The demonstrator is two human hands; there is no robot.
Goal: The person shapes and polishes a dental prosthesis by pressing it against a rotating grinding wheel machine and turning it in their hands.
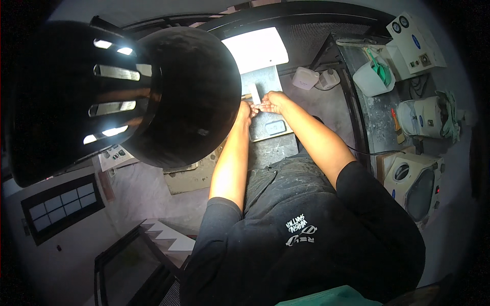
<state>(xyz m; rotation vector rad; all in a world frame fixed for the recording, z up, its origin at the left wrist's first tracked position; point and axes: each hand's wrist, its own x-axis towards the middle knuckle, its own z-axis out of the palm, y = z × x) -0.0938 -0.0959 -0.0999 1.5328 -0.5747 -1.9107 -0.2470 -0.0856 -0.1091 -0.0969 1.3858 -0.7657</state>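
My left hand (247,110) and my right hand (274,102) meet over a grey work board (265,76), fingertips drawn together at one small spot. Whatever they pinch there is too small to make out. Just beyond the fingertips is a narrow white block-like piece (255,94); I cannot tell whether it is held or only stands there. Beside it a small tan piece (247,96) shows partly. The lamp's shade covers some of the area next to my left hand. A phone-like grey rectangle with a dark rim (275,127) lies on the board nearer to me.
A big black lamp (191,97) hangs close over the left side. Beyond the board is a brightly lit white panel (258,49). To the right stand plastic jugs (305,78), a white tub (371,81) with green tools, a bucket (419,118) and a gauge-fronted machine (416,43).
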